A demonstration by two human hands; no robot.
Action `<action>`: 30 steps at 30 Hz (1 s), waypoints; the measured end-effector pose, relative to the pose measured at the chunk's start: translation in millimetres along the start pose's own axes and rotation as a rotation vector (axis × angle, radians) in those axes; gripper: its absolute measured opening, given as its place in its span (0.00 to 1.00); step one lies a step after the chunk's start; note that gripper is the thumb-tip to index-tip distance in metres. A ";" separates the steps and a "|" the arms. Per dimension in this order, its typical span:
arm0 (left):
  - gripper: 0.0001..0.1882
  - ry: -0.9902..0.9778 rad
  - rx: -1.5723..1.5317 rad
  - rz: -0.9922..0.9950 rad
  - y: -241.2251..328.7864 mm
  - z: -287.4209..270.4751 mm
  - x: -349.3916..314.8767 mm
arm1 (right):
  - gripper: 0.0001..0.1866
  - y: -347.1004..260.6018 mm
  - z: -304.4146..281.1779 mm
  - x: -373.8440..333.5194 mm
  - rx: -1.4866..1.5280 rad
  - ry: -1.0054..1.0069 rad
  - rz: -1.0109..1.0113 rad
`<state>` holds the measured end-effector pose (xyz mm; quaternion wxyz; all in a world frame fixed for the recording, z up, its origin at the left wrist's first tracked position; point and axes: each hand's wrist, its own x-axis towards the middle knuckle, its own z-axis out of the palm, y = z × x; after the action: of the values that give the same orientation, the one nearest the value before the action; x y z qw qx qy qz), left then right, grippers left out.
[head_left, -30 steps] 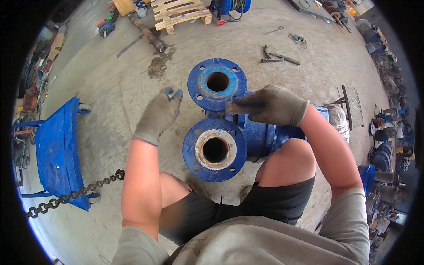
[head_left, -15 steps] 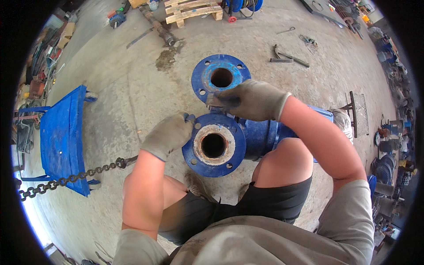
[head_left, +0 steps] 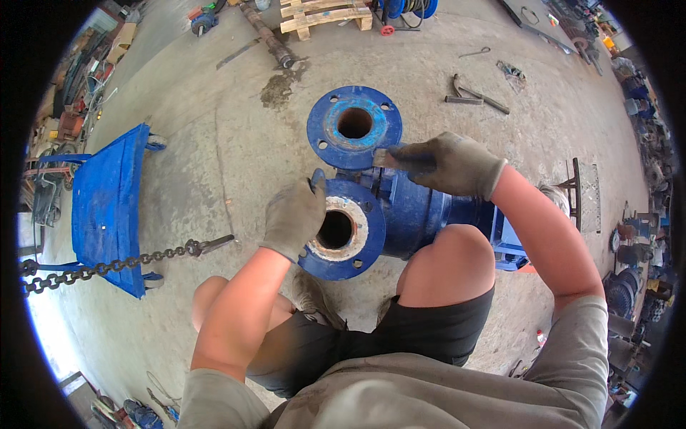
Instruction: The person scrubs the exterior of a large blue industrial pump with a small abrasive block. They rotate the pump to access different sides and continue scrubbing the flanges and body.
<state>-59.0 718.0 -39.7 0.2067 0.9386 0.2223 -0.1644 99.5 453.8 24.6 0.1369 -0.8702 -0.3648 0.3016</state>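
Observation:
In front of my knees stands a blue pump-like casing (head_left: pixel 418 207) with two round flanges. The far flange (head_left: pixel 329 132) has a dark bore ringed with bright, worn blue. A whitish, rusty ring surrounds the bore of the near flange (head_left: pixel 357 250). My gloved right hand (head_left: pixel 454 163) pinches a small flat metal piece (head_left: pixel 384 159) at the far flange's near right rim. My gloved left hand (head_left: pixel 294 216) is over the near flange's left side, fingers curled. A small blue-grey shape shows at its fingertips; whether it is held or part of the glove is unclear.
Left, a blue cart (head_left: pixel 107 207) stands behind a heavy chain (head_left: pixel 136 264) ending in a hook-like piece. Beyond the casing lie a hammer (head_left: pixel 479 96) and a thin rod (head_left: pixel 475 52). A wooden pallet (head_left: pixel 325 13) and a long pipe (head_left: pixel 264 32) lie farther off.
My right hand has moved rightward, uncovering more of the far flange's rim and the metal piece. My left hand has shifted right and further over the near flange. The view has shifted slightly.

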 end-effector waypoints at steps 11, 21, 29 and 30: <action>0.35 0.099 0.021 -0.034 9.0 1.4 -5.4 | 0.26 0.6 -6.7 16.1 -0.048 0.031 -0.272; 0.34 0.147 0.031 -0.020 11.8 1.3 -8.3 | 0.25 0.9 -12.6 17.9 -0.056 0.002 -0.253; 0.35 0.162 0.072 -0.030 11.6 4.3 -5.7 | 0.29 53.5 -12.7 8.8 -0.032 0.142 -0.072; 0.35 0.152 0.064 -0.033 11.9 4.0 -5.7 | 0.28 53.3 -10.9 4.7 -0.028 0.125 -0.062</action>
<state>-58.9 704.5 -37.1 0.1564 0.9506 0.2473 -0.1033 138.4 419.9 6.6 0.1565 -0.8775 -0.3865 0.2370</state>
